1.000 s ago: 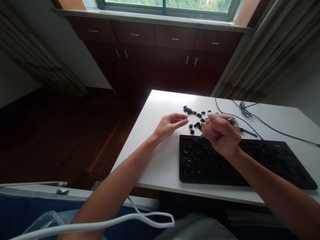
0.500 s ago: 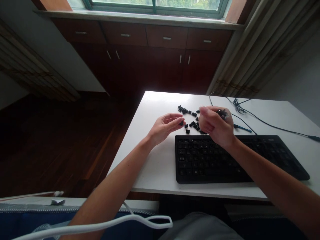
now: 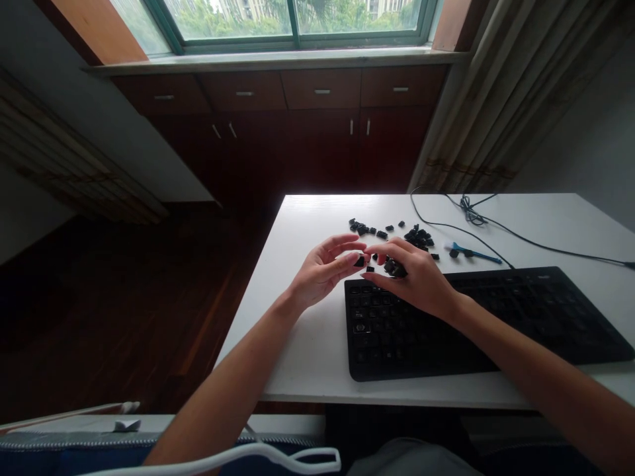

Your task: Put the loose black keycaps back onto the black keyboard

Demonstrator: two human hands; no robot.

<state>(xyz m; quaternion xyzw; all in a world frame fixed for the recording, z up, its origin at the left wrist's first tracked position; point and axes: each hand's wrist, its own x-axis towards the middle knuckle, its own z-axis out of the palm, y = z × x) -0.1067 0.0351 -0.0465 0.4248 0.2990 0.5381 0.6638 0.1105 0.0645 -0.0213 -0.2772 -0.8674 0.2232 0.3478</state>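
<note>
My left hand (image 3: 322,270) pinches a small black keycap (image 3: 359,261) between thumb and fingertips, above the white table just left of the keyboard. Close to it, my right hand (image 3: 409,271) has its thumb and forefinger held apart beside the keycap. A dark object (image 3: 395,268) sits under its curled fingers; its kind is not clear. Below the right hand lies a black keyboard (image 3: 446,330), its upper left part partly hidden. Loose black keycaps (image 3: 419,236) lie in a heap behind the right hand, with others (image 3: 361,228) scattered behind the left.
A blue tool (image 3: 476,254) lies behind the keyboard with keycaps beside it. Black cable (image 3: 526,233) runs across the back right of the white table (image 3: 297,350). A white bent tube (image 3: 258,451) crosses the bottom foreground. Wooden cabinets (image 3: 322,125) stand under the window.
My right hand has turned from a raised fist and lowered leftward to the left hand, thumb and forefinger now extended. The left hand still pinches the keycap. The view has tilted up slightly.
</note>
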